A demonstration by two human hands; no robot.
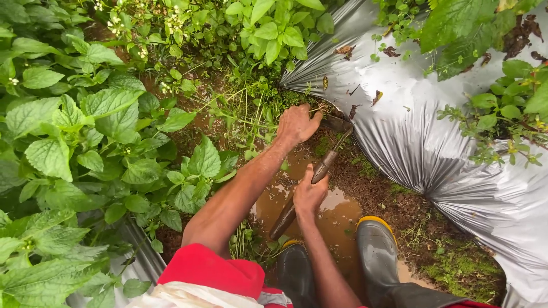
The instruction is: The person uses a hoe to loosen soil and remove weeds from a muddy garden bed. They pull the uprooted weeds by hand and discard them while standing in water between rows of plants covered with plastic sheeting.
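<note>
My left hand (297,124) is closed on a clump of green weeds (251,117) at the edge of the muddy furrow, fingers curled around the stems. My right hand (309,194) grips the wooden handle of a short tool (297,199); its dark metal blade (337,122) reaches up to the base of the weeds just right of my left hand. Both arms stretch forward over a brown puddle (337,214). My two grey rubber boots (378,256) stand in the mud below.
Silver plastic mulch sheet (411,125) covers the raised bed on the right, with small plants (502,114) growing through it. Dense broad-leaved green plants (85,142) fill the left side over another strip of sheet (140,254). Wet soil and moss line the furrow.
</note>
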